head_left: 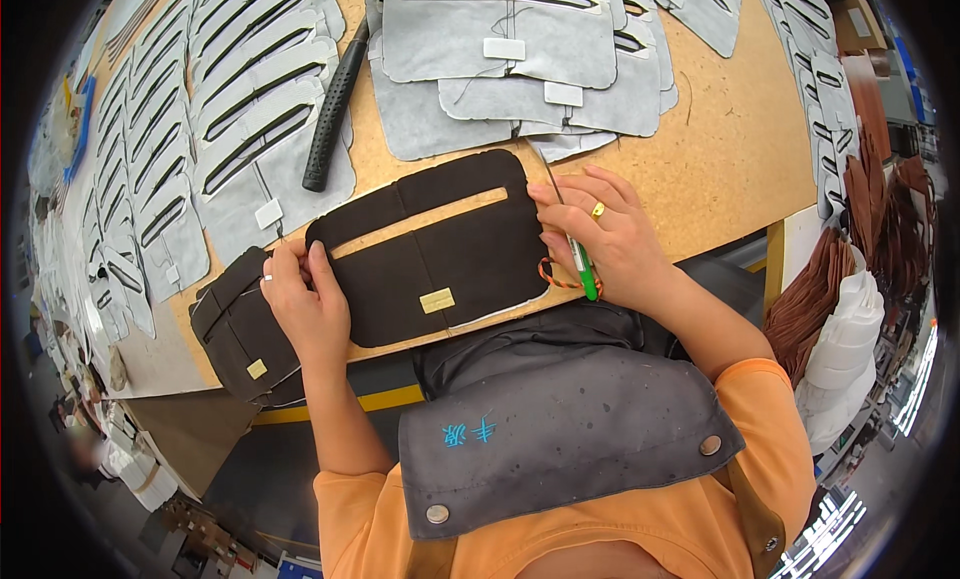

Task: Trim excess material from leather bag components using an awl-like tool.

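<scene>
A dark brown fabric panel (400, 279) with a long slot and a small pale yellow label lies at the table's front edge. My left hand (305, 294) grips its left edge between thumb and fingers. At its right edge, my right hand (600, 229) holds a green-handled tool (585, 274) with a thin metal shaft and an orange-black cord, fingertips touching the panel. Another dark panel stack (240, 339) lies just left of my left hand. Above lie stacks of grey slotted pieces (500, 49) and a long black textured tool (330, 119).
The wooden worktable (715, 159) carries rows of grey pieces (150, 159) on the left and more at the far right. Brown material bundles (800, 319) and a white roll (845, 359) hang at the right. A blurred person (80, 449) is at the far lower left.
</scene>
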{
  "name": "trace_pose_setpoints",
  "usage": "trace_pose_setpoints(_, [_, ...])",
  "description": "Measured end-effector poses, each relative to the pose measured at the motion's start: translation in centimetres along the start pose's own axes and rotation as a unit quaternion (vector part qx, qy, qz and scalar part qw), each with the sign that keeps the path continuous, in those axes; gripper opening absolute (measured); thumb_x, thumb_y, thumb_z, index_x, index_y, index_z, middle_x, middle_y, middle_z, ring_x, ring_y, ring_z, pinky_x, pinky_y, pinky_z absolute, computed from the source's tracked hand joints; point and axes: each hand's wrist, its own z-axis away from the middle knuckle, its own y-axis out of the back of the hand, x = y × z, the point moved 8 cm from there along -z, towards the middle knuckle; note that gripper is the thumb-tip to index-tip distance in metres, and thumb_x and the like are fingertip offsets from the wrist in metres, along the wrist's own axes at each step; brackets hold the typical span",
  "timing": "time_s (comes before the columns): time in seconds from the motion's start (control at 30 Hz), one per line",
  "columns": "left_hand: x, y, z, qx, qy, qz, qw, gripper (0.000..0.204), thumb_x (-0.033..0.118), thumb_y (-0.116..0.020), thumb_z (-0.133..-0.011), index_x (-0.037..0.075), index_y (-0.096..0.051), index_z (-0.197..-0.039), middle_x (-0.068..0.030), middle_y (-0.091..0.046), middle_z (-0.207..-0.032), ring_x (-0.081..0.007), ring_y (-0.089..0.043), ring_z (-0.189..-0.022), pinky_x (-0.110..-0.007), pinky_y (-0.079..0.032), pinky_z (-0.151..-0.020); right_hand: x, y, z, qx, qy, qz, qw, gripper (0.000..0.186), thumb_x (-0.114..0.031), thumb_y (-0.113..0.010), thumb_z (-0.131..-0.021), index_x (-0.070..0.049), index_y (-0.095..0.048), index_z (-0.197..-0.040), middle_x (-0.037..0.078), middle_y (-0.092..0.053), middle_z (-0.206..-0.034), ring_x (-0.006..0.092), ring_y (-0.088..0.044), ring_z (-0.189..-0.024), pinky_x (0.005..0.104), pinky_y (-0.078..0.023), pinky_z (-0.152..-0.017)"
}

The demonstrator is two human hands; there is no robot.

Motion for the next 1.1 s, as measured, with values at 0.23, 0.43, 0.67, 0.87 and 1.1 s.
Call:
trace_pose_setpoints(0.23, [-0.9, 0.4, 0.9, 0.018, 0.005, 0.067, 0.998, 0.008, 0.009, -0.052, -0.095, 0.002, -0.053, -0.092, -0.0077, -0.051, -0.078, -0.0187, -0.047, -0.07, -0.032, -0.037, -0.069, 0.7, 0.5, -0.3, 0.007, -0.019, -0.068, 0.997, 0.026, -0.011, -0.071, -0.08, -0.01, -0.057, -0.102, 0.002, -0.062, -0.118, 0.0241, -0.056, -0.107, 0.042, -0.039, -0.098])
trace_pose_setpoints(0.43, [1.6, 3.0, 1.4, 0.091, -0.132, 0.214, 0.964, 0.008, 0.01, -0.042, -0.1, 0.004, -0.044, -0.105, -0.0128, -0.057, -0.088, -0.0196, -0.051, -0.075, -0.031, -0.042, -0.067, 1.4, 0.4, -1.1, 0.039, -0.087, -0.197, 0.976, 0.031, -0.001, -0.071, -0.078, -0.008, -0.051, -0.101, 0.01, -0.061, -0.111, 0.0263, -0.057, -0.097, 0.0376, -0.044, -0.087])
trace_pose_setpoints(0.67, [4.1, 8.8, 2.2, 0.238, -0.27, 0.164, 0.918, 0.012, 0.015, -0.038, -0.102, 0.004, -0.037, -0.106, -0.0212, -0.061, -0.099, -0.0297, -0.062, -0.089, -0.041, -0.049, -0.086, -2.6, 5.8, -2.2, 0.206, 0.188, -0.241, 0.93, 0.035, 0.007, -0.067, -0.066, -0.009, -0.053, -0.094, 0.011, -0.065, -0.105, 0.0256, -0.061, -0.084, 0.0366, -0.047, -0.082])
trace_pose_setpoints(0.87, [-0.9, 5.1, 4.1, 0.051, -0.044, 0.241, 0.968, 0.02, 0.005, -0.039, -0.092, 0.002, -0.056, -0.102, -0.0136, -0.065, -0.111, -0.0271, -0.055, -0.111, -0.042, -0.033, -0.104, -0.5, 1.8, 2.8, 0.05, 0.089, -0.171, 0.98, 0.034, 0.007, -0.067, -0.067, -0.009, -0.056, -0.095, 0.009, -0.067, -0.106, 0.0245, -0.062, -0.088, 0.0366, -0.045, -0.086])
trace_pose_setpoints(1.1, [10.0, 0.2, 3.9, -0.092, -0.226, 0.14, 0.96, 0.023, 0.0, -0.063, -0.078, 0.007, -0.063, -0.1, -0.0062, -0.063, -0.112, -0.024, -0.056, -0.109, -0.039, -0.036, -0.096, 0.1, 2.7, 3.0, 0.075, -0.038, -0.195, 0.977, 0.026, 0.003, -0.065, -0.083, -0.005, -0.064, -0.107, 0.008, -0.065, -0.093, 0.022, -0.06, -0.085, 0.0307, -0.048, -0.074])
